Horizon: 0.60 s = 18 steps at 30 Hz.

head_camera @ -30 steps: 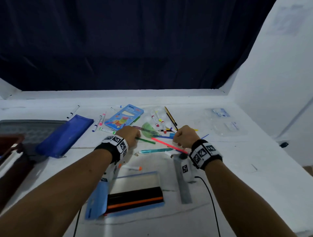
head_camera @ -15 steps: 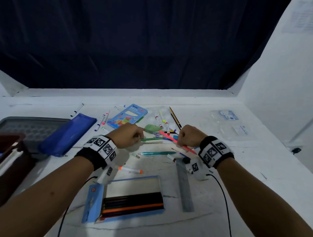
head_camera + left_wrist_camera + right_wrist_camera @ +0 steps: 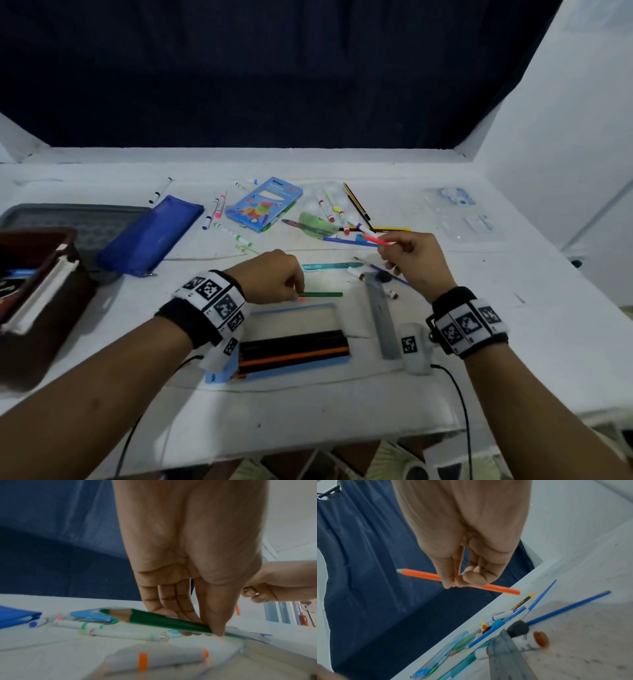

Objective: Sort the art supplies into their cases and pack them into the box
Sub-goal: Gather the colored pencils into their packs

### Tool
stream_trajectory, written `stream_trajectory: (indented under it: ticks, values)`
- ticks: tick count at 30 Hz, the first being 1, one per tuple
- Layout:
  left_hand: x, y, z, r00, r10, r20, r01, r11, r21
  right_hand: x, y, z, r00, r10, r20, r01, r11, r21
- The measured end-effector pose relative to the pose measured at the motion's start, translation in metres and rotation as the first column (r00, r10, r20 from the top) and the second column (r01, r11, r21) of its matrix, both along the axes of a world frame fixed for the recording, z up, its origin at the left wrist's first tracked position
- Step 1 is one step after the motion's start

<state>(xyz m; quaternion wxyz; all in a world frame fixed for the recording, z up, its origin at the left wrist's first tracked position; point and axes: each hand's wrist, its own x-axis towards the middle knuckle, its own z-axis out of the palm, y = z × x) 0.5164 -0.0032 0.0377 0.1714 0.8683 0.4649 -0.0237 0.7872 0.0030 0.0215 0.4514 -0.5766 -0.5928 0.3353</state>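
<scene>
Head view had the left hand (image 3: 270, 277) pinching a green coloured pencil (image 3: 322, 294) just above the open pencil case (image 3: 291, 310) — the right hand (image 3: 412, 262) pinched an orange coloured pencil (image 3: 458, 580), raised over the scattered markers.

Black wristbands (image 3: 469, 323) with white coded tags, cables (image 3: 460, 404) trailing.

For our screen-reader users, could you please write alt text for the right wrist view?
The right hand pinches an orange coloured pencil at its middle, held above the white table against a dark blue curtain. Below lie blue paintbrushes, markers and a grey ruler.
</scene>
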Motion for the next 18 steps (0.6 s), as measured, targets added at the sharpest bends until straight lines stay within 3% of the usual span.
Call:
stream_trajectory:
  ticks: [6,18]
  values:
    - [-0.019,-0.019,-0.006,1.0,-0.018,0.011,0.018,1.0,-0.011,-0.008,-0.027,0.0,0.994,-0.1,0.033,0.097,0.992,0.075]
    - [-0.015,-0.034,-0.011,0.999,-0.037,0.004,0.037,0.999,-0.035,-0.039,-0.05,0.001,0.988,-0.003,0.157,-0.012,0.995,0.094]
